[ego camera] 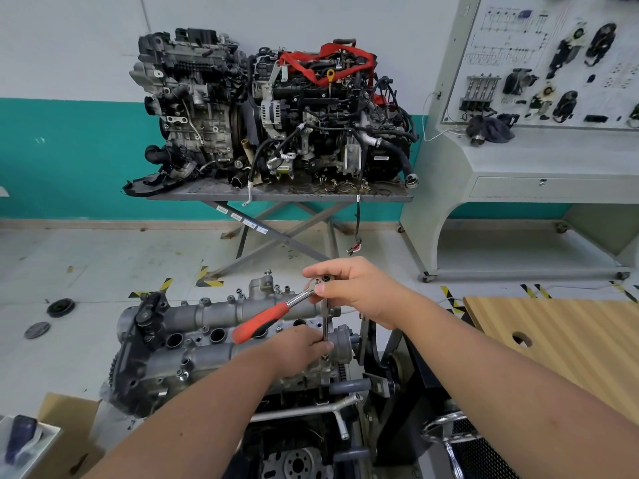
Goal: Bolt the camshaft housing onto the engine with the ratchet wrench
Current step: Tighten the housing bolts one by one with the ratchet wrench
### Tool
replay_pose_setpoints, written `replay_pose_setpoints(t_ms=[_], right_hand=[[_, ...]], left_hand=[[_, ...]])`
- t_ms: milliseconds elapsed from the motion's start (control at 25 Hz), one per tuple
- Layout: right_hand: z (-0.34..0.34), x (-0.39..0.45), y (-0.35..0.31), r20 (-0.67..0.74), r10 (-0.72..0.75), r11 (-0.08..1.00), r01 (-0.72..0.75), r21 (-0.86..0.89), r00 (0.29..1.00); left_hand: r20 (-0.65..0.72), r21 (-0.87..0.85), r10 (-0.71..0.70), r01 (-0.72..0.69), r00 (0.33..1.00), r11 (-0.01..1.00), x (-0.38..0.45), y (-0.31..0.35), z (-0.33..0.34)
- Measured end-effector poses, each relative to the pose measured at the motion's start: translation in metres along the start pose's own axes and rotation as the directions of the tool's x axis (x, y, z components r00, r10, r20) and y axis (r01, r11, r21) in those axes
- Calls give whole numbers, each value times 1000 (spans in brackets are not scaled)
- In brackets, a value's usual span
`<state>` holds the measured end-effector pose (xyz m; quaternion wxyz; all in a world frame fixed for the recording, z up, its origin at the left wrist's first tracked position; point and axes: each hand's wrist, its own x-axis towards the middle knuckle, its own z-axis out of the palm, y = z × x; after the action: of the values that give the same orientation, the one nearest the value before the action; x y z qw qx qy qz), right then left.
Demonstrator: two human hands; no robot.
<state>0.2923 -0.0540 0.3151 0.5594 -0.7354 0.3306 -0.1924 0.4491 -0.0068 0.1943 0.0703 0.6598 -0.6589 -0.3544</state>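
Head view has the ratchet wrench [276, 314] upright over the camshaft housing [221, 337] on the engine [145, 371], right hand [356, 292] pinching its steel head, left hand [304, 347] gripping the extension (rigid, heavy kit, so that red rubber handle looks the surest hold).

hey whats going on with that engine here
A person is bolting the camshaft housing onto the engine with a ratchet. The right hand grips the ratchet head at the top of a long extension, which stands upright over a bolt hole near the housing's right end. The left hand pinches the extension low down, steadying it. The red handle points left, free.
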Motion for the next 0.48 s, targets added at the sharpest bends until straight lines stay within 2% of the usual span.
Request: replay_pose_setpoints(t_ms=[480], right_hand=[[10, 11, -7, -152, 33, 998, -41, -51, 988]], left_hand=[[-26, 3, 28, -27, 999, 1000, 3, 0, 2]])
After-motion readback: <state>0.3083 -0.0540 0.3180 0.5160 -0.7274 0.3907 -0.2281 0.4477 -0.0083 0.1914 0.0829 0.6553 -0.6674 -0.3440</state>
